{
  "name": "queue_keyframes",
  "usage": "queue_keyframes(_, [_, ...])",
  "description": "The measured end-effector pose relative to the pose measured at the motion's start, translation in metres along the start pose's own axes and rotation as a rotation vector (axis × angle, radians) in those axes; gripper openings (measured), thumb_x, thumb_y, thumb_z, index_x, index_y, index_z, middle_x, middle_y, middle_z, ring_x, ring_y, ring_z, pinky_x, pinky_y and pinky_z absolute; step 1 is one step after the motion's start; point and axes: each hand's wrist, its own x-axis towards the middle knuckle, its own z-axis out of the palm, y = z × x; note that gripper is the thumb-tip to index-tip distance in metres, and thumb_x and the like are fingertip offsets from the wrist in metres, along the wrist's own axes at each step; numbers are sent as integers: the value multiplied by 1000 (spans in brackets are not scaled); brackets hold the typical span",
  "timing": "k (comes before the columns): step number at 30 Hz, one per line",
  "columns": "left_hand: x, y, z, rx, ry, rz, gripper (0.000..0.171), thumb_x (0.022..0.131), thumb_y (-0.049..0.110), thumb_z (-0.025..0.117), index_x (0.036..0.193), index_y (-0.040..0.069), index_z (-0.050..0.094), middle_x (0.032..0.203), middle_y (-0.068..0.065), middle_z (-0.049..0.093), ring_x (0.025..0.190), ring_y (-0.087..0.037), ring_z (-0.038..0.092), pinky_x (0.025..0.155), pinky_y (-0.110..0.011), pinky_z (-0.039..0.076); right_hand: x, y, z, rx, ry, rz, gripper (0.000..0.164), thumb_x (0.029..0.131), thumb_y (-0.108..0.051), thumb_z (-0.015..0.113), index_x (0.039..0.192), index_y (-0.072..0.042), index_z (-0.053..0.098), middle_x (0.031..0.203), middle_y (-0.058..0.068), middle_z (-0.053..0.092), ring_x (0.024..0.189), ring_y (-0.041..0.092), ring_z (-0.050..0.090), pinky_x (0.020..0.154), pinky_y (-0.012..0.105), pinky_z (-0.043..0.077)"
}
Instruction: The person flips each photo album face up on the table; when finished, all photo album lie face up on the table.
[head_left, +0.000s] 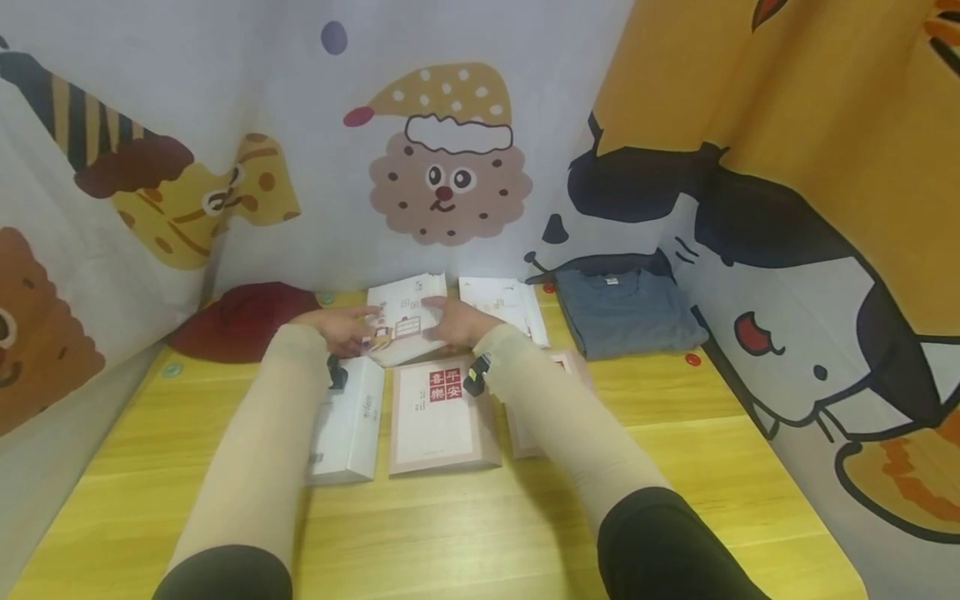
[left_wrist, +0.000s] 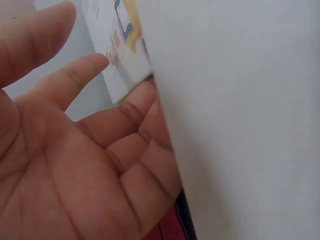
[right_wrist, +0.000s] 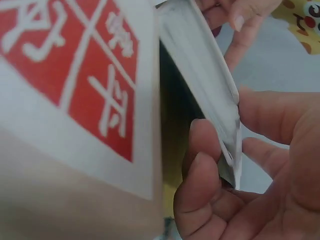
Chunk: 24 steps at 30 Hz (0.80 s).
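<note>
From the head, a yellow wood-grain table runs back to a curtain printed with cartoons. A red cloth item lies at the far left, a folded grey-blue shirt at the far right. A white box and two pink-edged boxes sit nearer the person; the right sleeve partly covers one. Behind the boxes, between the left hand and right hand, is a white packet with a coloured drawing.

From the left wrist, a white surface hides much; fingers curl at the packet's edge, thumb apart.

From the right wrist, thumb and curled fingers grip the tilted packet's edge, its pale side showing.
</note>
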Motion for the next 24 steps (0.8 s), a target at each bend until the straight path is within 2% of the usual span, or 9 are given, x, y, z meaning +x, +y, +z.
queue_keyframes(2, [3, -4, -2, -14, 1, 8, 74, 112, 20, 47, 171, 16, 3, 158, -30, 39, 129, -37, 56, 110, -49, 51, 0, 0, 2, 8, -5, 16, 77, 100, -28, 72, 167, -31, 32, 158, 14, 50, 84, 24, 70, 84, 39, 62])
queue_keyframes(5, [6, -8, -5, -47, 37, -4, 72, 112, 19, 47, 171, 16, 5, 157, -27, 41, 127, -34, 58, 106, -46, 53, 1, 0, 5, -27, 4, 32, 77, 100, -31, 73, 166, -30, 34, 154, 15, 54, 73, 18, 69, 73, 32, 61])
queue_keyframes(7, [9, -11, -6, -97, 66, -20, 72, 111, 15, 47, 171, 18, 7, 155, -26, 45, 125, -33, 60, 103, -43, 54, 3, 0, 6, -55, 12, 42, 76, 100, -33, 73, 166, -29, 35, 155, 14, 54, 72, 17, 70, 74, 30, 60])
queue_keyframes(9, [9, -12, -7, -103, 98, -40, 72, 111, 12, 48, 171, 20, 10, 152, -24, 49, 122, -30, 61, 101, -41, 55, 5, 0, 7, -67, 17, 59, 76, 100, -34, 73, 165, -30, 36, 155, 12, 54, 73, 17, 71, 76, 30, 59])
queue_keyframes(16, [9, -14, -10, -151, 97, -67, 76, 110, 12, 51, 171, 24, 8, 157, -23, 46, 136, -35, 54, 114, -49, 49, 7, 1, 7, -40, 11, 92, 76, 100, -34, 73, 166, -30, 35, 155, 10, 54, 77, 19, 72, 81, 34, 59])
queue_keyframes(19, [9, -12, -9, -159, 106, -66, 78, 109, 13, 53, 171, 24, 8, 159, -23, 44, 138, -38, 51, 115, -50, 47, 5, 0, 7, -54, 8, 81, 75, 100, -33, 72, 166, -28, 36, 162, 8, 49, 87, 20, 72, 92, 36, 57])
queue_keyframes(22, [8, -10, -8, -135, 113, -65, 78, 109, 15, 54, 171, 24, 8, 160, -23, 42, 137, -37, 51, 113, -49, 49, 3, 0, 7, -93, 5, 74, 72, 102, -37, 69, 165, -26, 38, 165, 7, 45, 110, 23, 69, 109, 42, 51])
queue_keyframes(24, [6, -8, -8, -126, 114, -57, 78, 109, 15, 54, 171, 24, 8, 160, -23, 41, 136, -37, 51, 111, -48, 50, 4, 1, 8, -107, 5, 80, 69, 102, -41, 67, 164, -25, 40, 166, 6, 44, 130, 26, 61, 119, 46, 43])
